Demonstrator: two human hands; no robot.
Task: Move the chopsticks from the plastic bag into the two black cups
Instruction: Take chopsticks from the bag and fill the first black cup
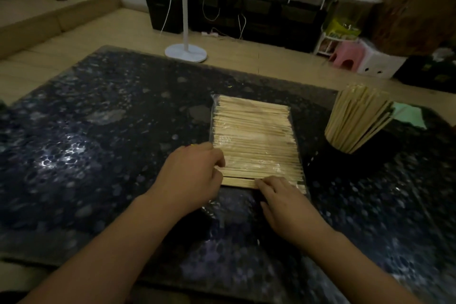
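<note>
Your left hand (195, 175) pinches the bag (256, 140); your right hand (283, 201), fingers flat, slides chopsticks (240, 182) out squarely.

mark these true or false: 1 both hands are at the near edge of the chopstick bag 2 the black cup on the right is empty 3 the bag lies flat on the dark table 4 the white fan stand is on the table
1. True: the left hand and right hand touch the near edge of the clear plastic bag of wooden chopsticks.
2. False: the black cup is packed with chopsticks.
3. True: it lies flat on the dark speckled table.
4. False: the white fan stand is on the floor behind.
</note>
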